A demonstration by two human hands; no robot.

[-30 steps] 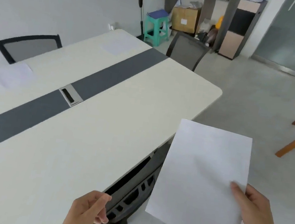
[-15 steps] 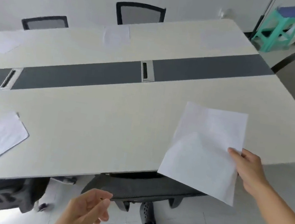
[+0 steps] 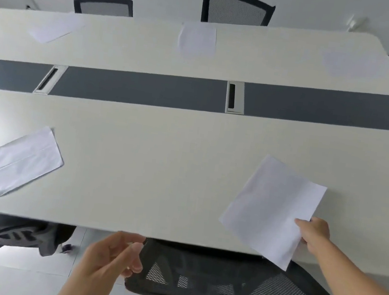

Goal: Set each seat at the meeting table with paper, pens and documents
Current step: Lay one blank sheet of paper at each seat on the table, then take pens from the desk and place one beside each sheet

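**Paper coming down at the near-right seat**

Paper is the business here: a white rectangular sheet of paper (image 3: 272, 208) hangs skewed over the near edge of the long cream meeting table with the grey centre strip (image 3: 160, 172), toward its right end. One corner pokes out past that edge. The right hand (image 3: 314, 233) pinches the sheet's near right margin, thumb on top, fingers underneath.

To land it well, I'd say: slide it further onto the surface, swing it square to the near edge, let it lie flat, then release. It should end up centred in front of the black mesh office chair (image 3: 232, 282) tucked at the near edge. Thin paper will flutter, so low and slow looks wise.

The left hand (image 3: 110, 260) hovers off the near edge, fingers loosely curled, holding nothing that I can see.

Around it: a white folded sheet (image 3: 13, 164) lies angled at the near-left edge. Three more white sheets sit along the far edge, left (image 3: 52, 28), middle (image 3: 197, 39) and right (image 3: 350, 61). Two silver cable hatches (image 3: 235, 97) break the grey strip. Nothing blocks the landing spot. No pens or documents in view yet.
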